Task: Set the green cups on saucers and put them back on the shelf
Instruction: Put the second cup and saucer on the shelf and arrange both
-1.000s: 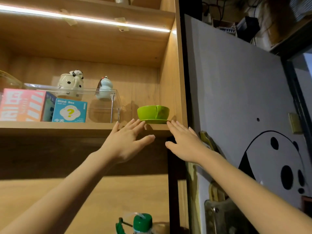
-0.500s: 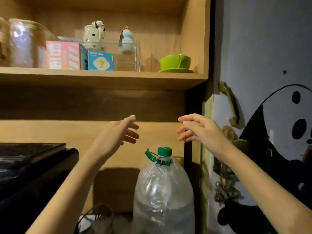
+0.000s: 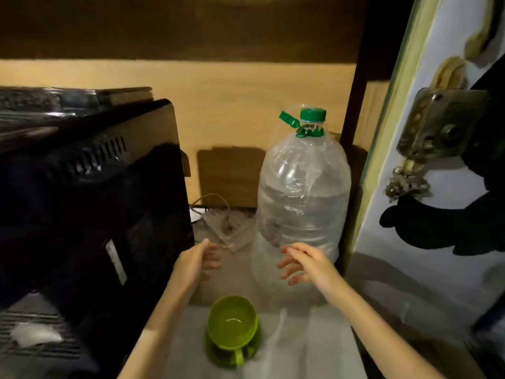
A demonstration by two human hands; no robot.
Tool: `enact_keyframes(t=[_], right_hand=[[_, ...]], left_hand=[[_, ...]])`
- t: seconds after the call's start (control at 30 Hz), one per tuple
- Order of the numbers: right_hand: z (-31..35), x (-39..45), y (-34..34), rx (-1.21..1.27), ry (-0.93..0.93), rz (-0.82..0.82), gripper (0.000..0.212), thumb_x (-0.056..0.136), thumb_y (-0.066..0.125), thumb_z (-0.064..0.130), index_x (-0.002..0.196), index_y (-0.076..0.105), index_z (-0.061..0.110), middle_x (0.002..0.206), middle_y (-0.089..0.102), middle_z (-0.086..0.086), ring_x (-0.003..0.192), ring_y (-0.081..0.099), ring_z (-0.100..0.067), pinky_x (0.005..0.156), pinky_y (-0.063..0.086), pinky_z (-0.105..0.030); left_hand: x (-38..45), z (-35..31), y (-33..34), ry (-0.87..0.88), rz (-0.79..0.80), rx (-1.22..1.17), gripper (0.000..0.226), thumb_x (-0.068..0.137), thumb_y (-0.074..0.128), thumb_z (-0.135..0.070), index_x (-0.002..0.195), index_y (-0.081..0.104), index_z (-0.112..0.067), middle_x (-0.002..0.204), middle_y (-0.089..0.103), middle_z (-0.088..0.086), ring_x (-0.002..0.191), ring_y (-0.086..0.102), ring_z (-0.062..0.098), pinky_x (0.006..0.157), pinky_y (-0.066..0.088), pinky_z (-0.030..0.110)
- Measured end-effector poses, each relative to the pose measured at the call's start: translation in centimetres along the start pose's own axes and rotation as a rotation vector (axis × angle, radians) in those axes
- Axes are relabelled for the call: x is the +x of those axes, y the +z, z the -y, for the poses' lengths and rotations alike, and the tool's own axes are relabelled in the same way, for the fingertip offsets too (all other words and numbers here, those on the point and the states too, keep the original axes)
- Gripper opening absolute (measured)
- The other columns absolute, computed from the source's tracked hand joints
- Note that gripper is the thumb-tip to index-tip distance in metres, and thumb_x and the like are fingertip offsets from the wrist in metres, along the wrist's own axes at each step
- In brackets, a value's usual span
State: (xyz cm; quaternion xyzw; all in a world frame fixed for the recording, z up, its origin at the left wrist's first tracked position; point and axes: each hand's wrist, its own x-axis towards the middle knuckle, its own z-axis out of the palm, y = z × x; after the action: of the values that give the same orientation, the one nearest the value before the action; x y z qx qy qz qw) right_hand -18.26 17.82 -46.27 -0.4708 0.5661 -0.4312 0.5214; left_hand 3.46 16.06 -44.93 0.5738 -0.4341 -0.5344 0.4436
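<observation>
A green cup stands on a green saucer on the pale counter, low in the middle of the head view, its handle pointing toward me. My left hand hovers above and to the left of the cup, fingers apart and empty. To the cup's upper right, my right hand is likewise empty with fingers spread. Neither hand touches the cup. The upper shelf is out of view.
A large clear water bottle with a green cap stands just behind my hands. A black appliance fills the left side. A white door with a metal lock stands at the right. Cables lie behind the bottle.
The view has swung down from the shelf to the counter. Both hands have come down from the shelf edge and now hover over a second green cup on a saucer.
</observation>
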Motion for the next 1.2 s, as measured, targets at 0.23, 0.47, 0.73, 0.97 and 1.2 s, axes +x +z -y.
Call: enact_keyframes(t=[0.23,0.47,0.73,0.97,1.2], right_hand=[[-11.0,1.8,3.3,-0.009,0.338,-0.032,0.015,0.096,0.037,0.009,0.089,0.051,0.008,0.067,0.054,-0.011,0.024,0.050,-0.006,0.026,0.034,-0.014],[-16.0,2.8,5.3,-0.078,0.522,0.048,0.017,0.096,0.040,0.019,0.109,0.045,0.008,0.073,0.059,-0.015,0.036,0.062,-0.014,0.035,0.050,-0.025],[-16.8,3.6,6.8,-0.096,0.515,0.109,0.006,0.094,0.037,0.002,0.100,0.038,0.004,0.067,0.057,-0.018,0.033,0.062,-0.014,0.035,0.053,-0.029],[-16.7,3.5,6.3,-0.104,0.503,0.098,0.017,0.086,0.046,-0.010,0.091,0.043,0.006,0.068,0.062,-0.018,0.037,0.064,-0.016,0.043,0.057,-0.028],[-15.5,2.4,5.0,-0.046,0.477,0.109,0.015,0.087,0.049,-0.006,0.096,0.045,0.005,0.066,0.064,-0.017,0.040,0.066,-0.016,0.044,0.056,-0.025]], left_hand=[[1.6,12.3,-2.5,-0.241,-0.262,0.082,0.025,0.088,0.045,-0.013,0.093,0.065,0.003,0.071,0.060,0.010,0.069,0.057,0.025,0.068,0.046,0.035],[1.6,17.5,-3.1,-0.495,-0.176,0.126,0.030,0.091,0.040,-0.025,0.068,0.052,-0.010,0.063,0.060,0.011,0.052,0.059,0.022,0.042,0.045,0.021],[2.3,18.7,-3.3,-0.447,-0.007,0.088,0.010,0.082,0.057,-0.005,0.090,0.062,-0.004,0.075,0.068,0.017,0.050,0.068,0.016,0.045,0.054,0.022],[2.1,19.0,-3.3,-0.373,0.000,0.127,0.013,0.074,0.066,0.004,0.083,0.060,-0.004,0.070,0.066,0.017,0.051,0.069,0.019,0.048,0.055,0.023],[1.3,17.9,-3.0,-0.376,0.085,0.071,0.018,0.073,0.068,0.002,0.090,0.062,0.000,0.076,0.068,0.018,0.055,0.069,0.017,0.051,0.056,0.022]])
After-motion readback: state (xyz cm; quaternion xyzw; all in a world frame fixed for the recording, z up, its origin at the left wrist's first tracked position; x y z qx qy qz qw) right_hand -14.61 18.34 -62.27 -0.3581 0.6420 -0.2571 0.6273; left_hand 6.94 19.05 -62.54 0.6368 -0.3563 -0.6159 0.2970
